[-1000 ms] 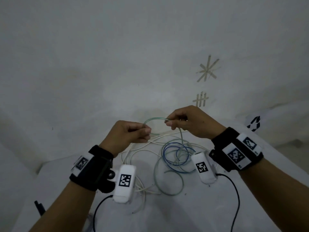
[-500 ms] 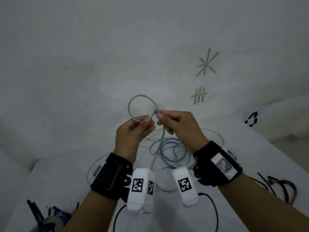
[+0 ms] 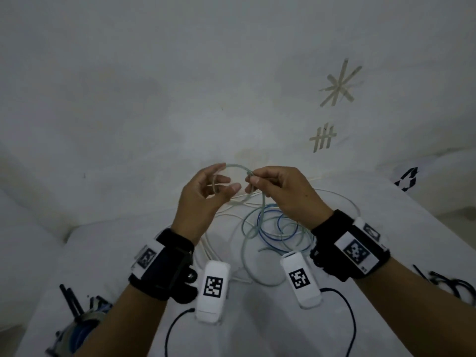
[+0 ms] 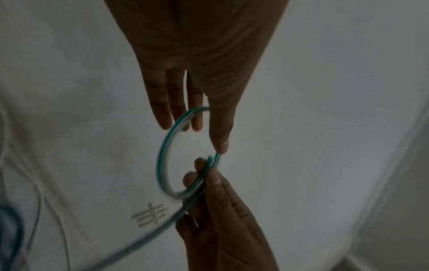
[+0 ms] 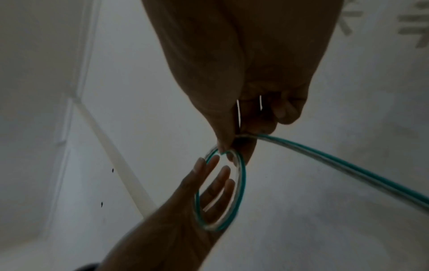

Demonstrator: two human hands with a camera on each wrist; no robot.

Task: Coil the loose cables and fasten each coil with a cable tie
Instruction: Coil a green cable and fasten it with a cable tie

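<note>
A pale green cable (image 3: 237, 166) is bent into one small loop held above the table. My right hand (image 3: 251, 177) pinches the loop where its strands cross, thumb against forefinger. The long tail (image 3: 263, 202) hangs from that pinch down to the table. My left hand (image 3: 224, 184) has straight fingers that reach through the loop without gripping it. In the left wrist view the loop (image 4: 162, 159) circles the left fingers, and the right hand (image 4: 204, 174) pinches it from below. In the right wrist view the loop (image 5: 242, 183) surrounds the left fingers (image 5: 223, 176) under the right hand (image 5: 228, 148).
On the white table (image 3: 386, 253), a blue cable (image 3: 268, 228) and white cables (image 3: 221, 210) lie tangled under my hands with the rest of the green one. Black cable ties (image 3: 453, 282) lie at the right. A tied blue coil (image 3: 77, 325) sits at the lower left. A wall stands close behind.
My left hand has let go of its pinch on the loop and opened, its fingers now passing through it. The right hand keeps its pinch at the crossing.
</note>
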